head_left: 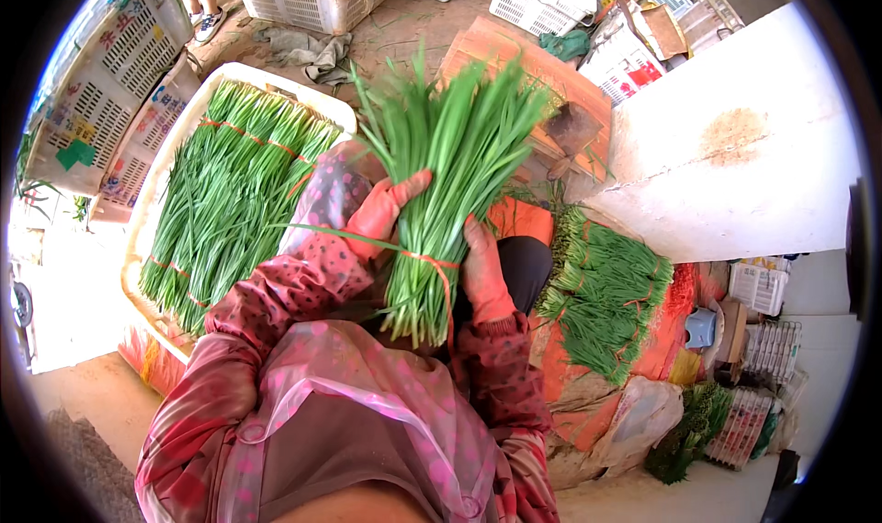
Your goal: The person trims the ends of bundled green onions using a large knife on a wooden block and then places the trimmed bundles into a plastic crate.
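A thick bundle of green garlic chives (455, 160) stands upright in front of my chest, leaf tips away from me and pale cut ends toward me. An orange-red tie (428, 258) circles its lower part, and a loose end hangs down. My left hand (378, 212) grips the bundle from the left, above the tie, its thumb lying across the leaves. On the other side my right hand (483, 270) is closed against the bundle near the tie; some of its fingers are hidden. One stray leaf sticks out leftward over my left wrist.
At my left, a pale plastic crate (135, 264) holds rows of tied chives (241, 197). More chives (611, 293) are heaped on orange sheeting at my right. Behind that heap rises a white panel (726, 137). White baskets (312, 4) stand at the back, near a person's feet (209, 25).
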Tool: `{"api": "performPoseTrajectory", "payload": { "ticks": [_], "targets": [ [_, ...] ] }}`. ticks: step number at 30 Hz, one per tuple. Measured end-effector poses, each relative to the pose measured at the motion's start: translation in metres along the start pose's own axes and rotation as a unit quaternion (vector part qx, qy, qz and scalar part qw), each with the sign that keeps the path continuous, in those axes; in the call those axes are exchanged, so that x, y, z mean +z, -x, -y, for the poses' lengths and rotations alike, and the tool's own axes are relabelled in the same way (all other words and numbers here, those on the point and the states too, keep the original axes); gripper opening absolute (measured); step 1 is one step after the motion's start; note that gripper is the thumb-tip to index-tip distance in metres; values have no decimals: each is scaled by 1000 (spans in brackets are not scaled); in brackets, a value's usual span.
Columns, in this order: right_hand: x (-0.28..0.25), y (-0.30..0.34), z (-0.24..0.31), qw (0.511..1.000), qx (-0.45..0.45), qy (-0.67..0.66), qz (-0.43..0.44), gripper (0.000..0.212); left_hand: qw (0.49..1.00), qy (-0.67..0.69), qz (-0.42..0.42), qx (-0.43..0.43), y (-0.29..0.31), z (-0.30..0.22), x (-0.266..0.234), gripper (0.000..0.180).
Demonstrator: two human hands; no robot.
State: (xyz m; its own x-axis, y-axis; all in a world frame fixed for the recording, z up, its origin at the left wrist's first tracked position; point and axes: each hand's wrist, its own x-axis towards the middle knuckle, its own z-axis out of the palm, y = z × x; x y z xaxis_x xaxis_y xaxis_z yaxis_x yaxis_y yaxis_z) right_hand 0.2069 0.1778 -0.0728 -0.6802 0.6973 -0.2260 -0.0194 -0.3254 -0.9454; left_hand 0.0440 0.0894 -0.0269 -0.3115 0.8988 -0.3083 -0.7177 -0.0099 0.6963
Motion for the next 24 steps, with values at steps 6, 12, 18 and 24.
{"api": "performPoseTrajectory", "payload": {
  "ticks": [6, 12, 18, 24],
  "targets": [
    [39, 12, 58, 981, -75, 120, -130, 50, 987, -105, 86, 89, 22, -25, 4, 75],
    [61, 29, 63, 941, -95, 304, -111, 54, 995, -60, 37, 77, 4, 7, -3, 63],
    [63, 14, 47, 974, -36, 178, -136, 54, 980, -146, -42, 126, 2, 34, -24, 49],
    [31, 8, 15, 976, -71, -39, -204, 34, 998, 21, -53, 16, 14, 18, -13, 41]
  ]
}}
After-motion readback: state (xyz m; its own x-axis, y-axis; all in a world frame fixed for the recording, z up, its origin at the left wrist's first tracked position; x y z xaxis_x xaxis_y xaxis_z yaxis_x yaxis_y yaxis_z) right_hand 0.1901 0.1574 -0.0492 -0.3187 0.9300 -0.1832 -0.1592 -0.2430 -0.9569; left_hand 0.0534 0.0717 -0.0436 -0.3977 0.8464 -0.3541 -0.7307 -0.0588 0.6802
